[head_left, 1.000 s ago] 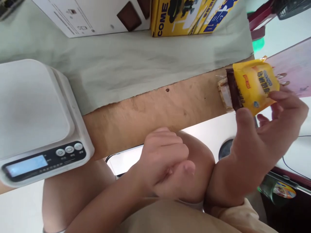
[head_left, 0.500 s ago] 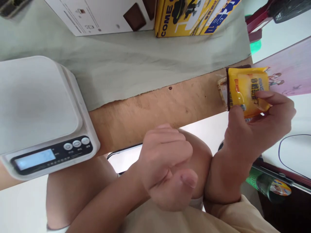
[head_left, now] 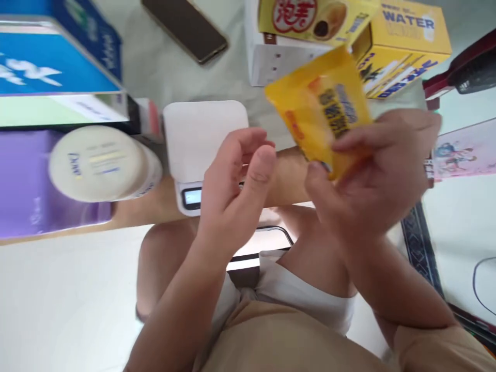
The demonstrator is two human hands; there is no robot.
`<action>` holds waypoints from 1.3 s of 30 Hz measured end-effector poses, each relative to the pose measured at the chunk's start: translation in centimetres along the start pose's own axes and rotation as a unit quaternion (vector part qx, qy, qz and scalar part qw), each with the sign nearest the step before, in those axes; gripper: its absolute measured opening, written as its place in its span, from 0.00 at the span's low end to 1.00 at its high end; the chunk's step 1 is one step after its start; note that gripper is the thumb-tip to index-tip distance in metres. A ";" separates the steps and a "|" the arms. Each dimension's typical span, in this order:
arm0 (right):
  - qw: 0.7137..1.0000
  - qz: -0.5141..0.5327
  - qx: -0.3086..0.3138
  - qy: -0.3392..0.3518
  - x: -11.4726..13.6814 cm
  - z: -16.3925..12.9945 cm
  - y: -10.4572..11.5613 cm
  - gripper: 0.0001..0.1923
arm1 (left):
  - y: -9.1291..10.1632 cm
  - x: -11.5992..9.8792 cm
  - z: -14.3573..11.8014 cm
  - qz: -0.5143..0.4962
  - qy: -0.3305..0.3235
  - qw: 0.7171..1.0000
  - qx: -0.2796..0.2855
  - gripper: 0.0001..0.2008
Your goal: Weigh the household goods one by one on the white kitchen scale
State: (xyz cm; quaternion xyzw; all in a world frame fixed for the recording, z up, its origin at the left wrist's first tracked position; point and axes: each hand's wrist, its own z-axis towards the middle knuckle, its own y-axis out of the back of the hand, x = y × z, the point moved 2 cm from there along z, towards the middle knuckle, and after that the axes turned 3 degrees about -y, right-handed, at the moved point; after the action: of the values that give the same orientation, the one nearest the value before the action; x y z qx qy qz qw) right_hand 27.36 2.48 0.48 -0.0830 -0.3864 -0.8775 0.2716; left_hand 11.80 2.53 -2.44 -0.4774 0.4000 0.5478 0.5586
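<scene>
My right hand (head_left: pixel 375 178) pinches a yellow soap packet (head_left: pixel 323 98) by its near end, thumb on one side and fingers on the other. The packet is raised and tilted above the table's front edge, with dark printed characters facing up. My left hand (head_left: pixel 236 194) is lifted to the left of the packet, not touching it. Its fingers are loosely curled and the thumb stands apart, with nothing between them. Just behind my left hand lies a white kitchen scale (head_left: pixel 205 137) with a lit display, partly covered by that hand.
Left of the scale stand a white round-lidded tub (head_left: pixel 101 163), a purple box (head_left: pixel 23 181) and a blue box (head_left: pixel 34 62). A dark phone (head_left: pixel 186 28) lies at the back. Yellow boxes (head_left: pixel 411 31) stand back right. A lit tablet-like screen (head_left: pixel 267 240) is between the legs.
My right hand has lifted the soap packet off the table's right end and brought it leftward. My left hand has uncurled from a closed shape. The view has swung left, showing more boxes.
</scene>
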 end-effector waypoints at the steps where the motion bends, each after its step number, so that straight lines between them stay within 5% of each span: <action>1: 1.000 0.009 0.024 0.005 1.5 0.3 -1.1 0.09 | 1.2 0.1 0.0 -0.009 -0.005 1.000 -0.024 0.18; 4: 0.998 0.045 0.047 0.014 4.2 0.1 -4.6 0.07 | 4.3 0.3 -0.2 -0.005 -0.017 0.997 -0.078 0.19; 10: 0.998 0.046 0.051 0.015 4.8 -1.6 -9.2 0.08 | 6.6 -0.3 -1.0 0.115 0.016 0.992 -0.046 0.26; 17: 0.994 0.069 0.090 -0.009 4.6 -0.8 -9.0 0.16 | 7.1 -0.6 -1.7 0.153 -0.114 0.977 -0.093 0.20; 24: 0.986 0.161 0.048 -0.024 0.2 -0.7 -8.6 0.14 | 8.1 0.5 -2.4 0.140 -0.233 0.960 -0.065 0.19; 39: 0.979 0.179 0.070 -0.074 -0.1 -1.3 -8.8 0.17 | 8.8 0.3 -2.5 0.139 -0.210 0.964 -0.089 0.25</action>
State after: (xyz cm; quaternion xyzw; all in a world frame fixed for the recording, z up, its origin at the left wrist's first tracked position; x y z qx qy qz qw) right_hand 22.76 6.43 -6.02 -0.1968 -0.4445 -0.7770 0.4000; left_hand 3.27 -0.35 -4.18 -0.3389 0.2864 0.7413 0.5036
